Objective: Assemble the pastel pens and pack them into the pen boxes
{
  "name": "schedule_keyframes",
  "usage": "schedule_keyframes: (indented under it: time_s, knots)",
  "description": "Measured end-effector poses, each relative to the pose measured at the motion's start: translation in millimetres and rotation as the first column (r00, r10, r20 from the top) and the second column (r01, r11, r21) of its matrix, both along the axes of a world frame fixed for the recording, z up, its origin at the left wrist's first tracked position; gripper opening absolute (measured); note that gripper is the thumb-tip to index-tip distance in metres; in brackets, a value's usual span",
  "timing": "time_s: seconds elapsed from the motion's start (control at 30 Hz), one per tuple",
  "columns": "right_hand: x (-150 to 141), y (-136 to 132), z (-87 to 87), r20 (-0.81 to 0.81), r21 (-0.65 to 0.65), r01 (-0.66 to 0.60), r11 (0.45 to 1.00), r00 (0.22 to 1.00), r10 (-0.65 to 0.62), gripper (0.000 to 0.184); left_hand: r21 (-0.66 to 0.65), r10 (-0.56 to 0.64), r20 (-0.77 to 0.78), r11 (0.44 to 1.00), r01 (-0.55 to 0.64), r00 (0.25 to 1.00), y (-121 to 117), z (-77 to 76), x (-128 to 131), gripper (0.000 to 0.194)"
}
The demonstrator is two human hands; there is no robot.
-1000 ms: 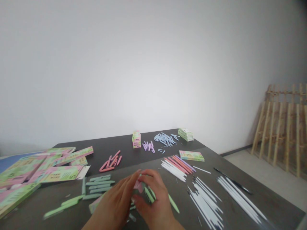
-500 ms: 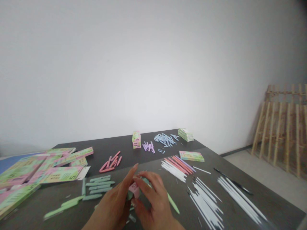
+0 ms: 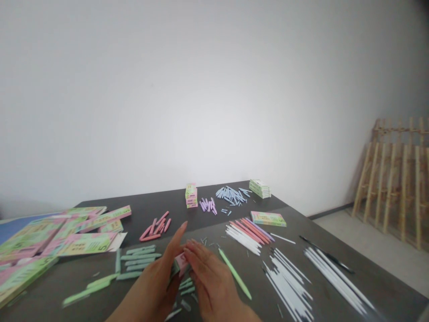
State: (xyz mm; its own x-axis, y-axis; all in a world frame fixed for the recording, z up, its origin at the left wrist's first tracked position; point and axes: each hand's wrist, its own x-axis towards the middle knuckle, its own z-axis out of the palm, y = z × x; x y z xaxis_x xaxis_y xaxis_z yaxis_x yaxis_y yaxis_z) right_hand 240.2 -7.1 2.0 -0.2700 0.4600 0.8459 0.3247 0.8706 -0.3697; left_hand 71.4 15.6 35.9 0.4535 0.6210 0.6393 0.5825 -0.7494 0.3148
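At far left, a heap of flat pink-and-green cardboard boxes [image 3: 36, 232] lies overlapping; one printed carton [image 3: 80, 245] shows its white flap open. Beside it, bright green plastic barrels [image 3: 83, 293] and grey-green barrels [image 3: 139, 257] lie loose, with coral-pink barrels [image 3: 167, 225] beyond. The left hand [image 3: 157, 277] curls around a small pink-ended carton [image 3: 181, 263], one finger pointing up, the others seemingly clamped on it above the table. At its right, the right hand [image 3: 211, 275] keeps its fingers together, tips against the pink end; whether they pinch it, I cannot tell. Behind, a pink-and-green box stack [image 3: 191, 197] stands neatly near short purple pieces [image 3: 208, 205]. Farther right come a slim light-green pen [image 3: 235, 275], pale-blue pieces [image 3: 230, 194], thin white sticks [image 3: 290, 277] and a green-and-white box stack [image 3: 259, 189]. The work looks partway along: two stacks stand tidy, contents hidden, while the carton remains in hand and many pieces lie unboxed.
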Motion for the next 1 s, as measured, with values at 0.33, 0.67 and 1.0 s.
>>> schedule_keyframes:
  time_s: [0.33, 0.67, 1.0]
  knots:
    - [-5, 1, 0.1, -0.593, -0.283, -0.364, 0.888, 0.793, 0.136, 0.040, -0.188, -0.145, 0.117, 0.968, 0.165, 0.983, 3, 2.5, -10, 0.060]
    - [-1, -3, 26.5, -0.280, -0.156, -0.160, 0.975, 0.953, 0.111, 0.034, -0.214, -0.068, 0.041, 0.974, 0.075, 0.997, -1, -1.4, -11, 0.067]
    - [-2, -1, 21.8, -0.342, -0.149, -0.149, 0.978, 0.935, 0.090, 0.031, -0.139, -0.092, -0.079, 0.987, 0.081, 0.993, -12, 9.6, -11, 0.072]
